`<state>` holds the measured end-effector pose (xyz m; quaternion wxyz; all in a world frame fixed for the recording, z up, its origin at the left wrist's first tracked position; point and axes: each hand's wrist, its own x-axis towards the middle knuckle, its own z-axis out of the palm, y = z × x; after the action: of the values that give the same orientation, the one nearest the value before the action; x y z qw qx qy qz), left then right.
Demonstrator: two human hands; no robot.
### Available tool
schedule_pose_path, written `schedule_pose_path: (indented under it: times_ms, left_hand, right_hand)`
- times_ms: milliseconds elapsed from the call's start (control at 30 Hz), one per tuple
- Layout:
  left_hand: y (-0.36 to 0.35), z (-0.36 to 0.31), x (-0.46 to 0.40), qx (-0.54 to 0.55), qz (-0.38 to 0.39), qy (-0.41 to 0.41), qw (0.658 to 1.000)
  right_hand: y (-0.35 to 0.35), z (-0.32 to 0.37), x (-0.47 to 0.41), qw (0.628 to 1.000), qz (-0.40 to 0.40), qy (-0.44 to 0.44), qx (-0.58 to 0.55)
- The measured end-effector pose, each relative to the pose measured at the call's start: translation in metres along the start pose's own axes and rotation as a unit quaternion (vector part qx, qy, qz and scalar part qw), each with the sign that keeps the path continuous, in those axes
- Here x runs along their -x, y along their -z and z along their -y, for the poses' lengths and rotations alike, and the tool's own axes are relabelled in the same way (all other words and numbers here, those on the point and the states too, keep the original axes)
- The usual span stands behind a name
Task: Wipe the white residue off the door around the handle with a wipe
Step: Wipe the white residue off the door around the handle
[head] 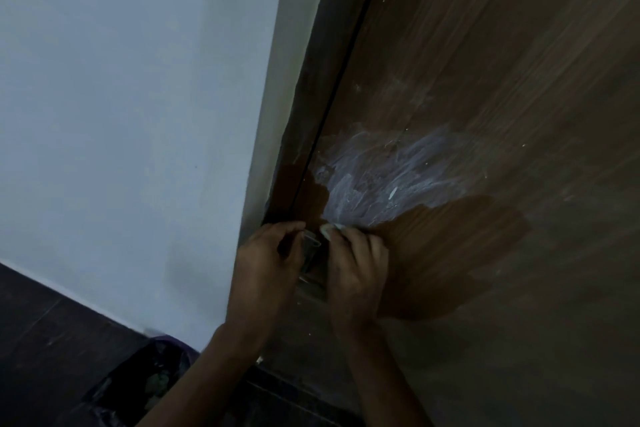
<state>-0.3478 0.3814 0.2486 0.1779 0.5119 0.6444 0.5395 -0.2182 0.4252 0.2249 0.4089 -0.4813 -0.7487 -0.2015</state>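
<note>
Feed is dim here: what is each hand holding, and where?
Right hand grips the wipe, bunched at its fingertips. Left hand curls around the handle.

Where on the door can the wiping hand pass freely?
Free: the clean brown patch right of the right hand, and the white residue above both hands. Crowded: the handle, flanked by the left hand and the right hand's wipe.

Brown wood-grain door (502, 62), white residue (381, 170) smeared just above handle (311, 253). Darker clean patches sit below and right of the smear. Left hand (266, 260) curled round the handle. Right hand (356, 267) pinches a wipe (330, 229) against the door at the residue's lower edge. Pale wall (121, 97) left of the frame.
</note>
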Motion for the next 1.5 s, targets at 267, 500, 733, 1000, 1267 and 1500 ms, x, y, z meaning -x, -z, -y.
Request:
schedule_pose_path:
  times_ms: [267, 500, 733, 1000, 1267, 1500]
  left_hand:
    - [0.004, -0.004, -0.005, 0.002, -0.072, -0.05, 0.996]
    - [-0.005, 0.001, -0.004, 0.041, -0.053, -0.044, 0.997]
    - [-0.004, 0.002, -0.011, 0.033, -0.037, -0.067, 0.997]
    - [0.0, -0.001, -0.01, 0.027, -0.019, -0.074, 0.997]
    - [-0.007, -0.02, -0.01, 0.038, 0.028, -0.072, 0.996]
    - [-0.025, -0.043, -0.016, 0.04, 0.05, -0.132, 0.989]
  right_hand:
    - [0.003, 0.008, -0.024, 0.997, -0.066, -0.022, 0.026]
    - [0.012, -0.014, 0.006, 0.999, -0.003, 0.003, 0.048]
    - [0.017, -0.011, -0.038, 0.99, -0.133, -0.051, 0.024]
    - [0.013, -0.005, -0.014, 0.998, -0.046, -0.013, 0.037]
    - [0.015, -0.009, 0.001, 0.999, -0.013, -0.015, 0.034]
    - [0.052, -0.035, -0.051, 0.973, -0.201, -0.109, 0.034]
